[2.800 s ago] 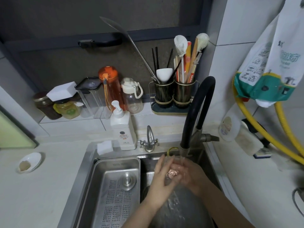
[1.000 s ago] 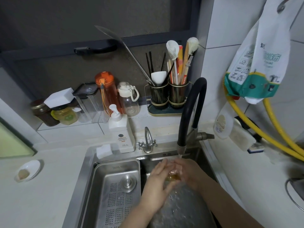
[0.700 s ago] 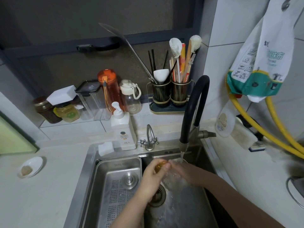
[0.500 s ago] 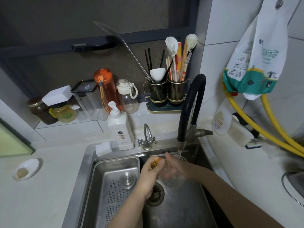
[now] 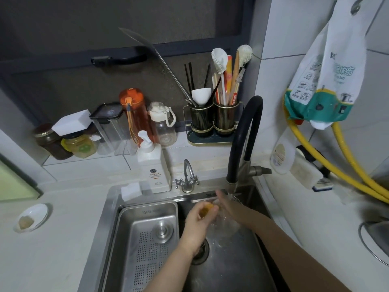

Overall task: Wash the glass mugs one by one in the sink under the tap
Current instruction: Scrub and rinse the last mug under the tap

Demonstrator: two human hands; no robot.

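Observation:
A clear glass mug with an amber handle is held low in the steel sink, just under the nozzle of the black tap. My left hand grips the amber handle with curled fingers. My right hand lies against the far side of the mug near its rim, fingers stretched out towards the tap. Much of the mug's clear body blurs into the wet basin. No other mug is in view.
A perforated steel drain tray fills the sink's left half. A soap pump bottle, a small tap and a white sponge stand behind it. A small dish sits on the left counter, yellow hoses on the right.
The hands and mug have shifted up and back to the tap nozzle. My left hand went from cupping the mug to gripping its amber handle, and my right fingers stretched out.

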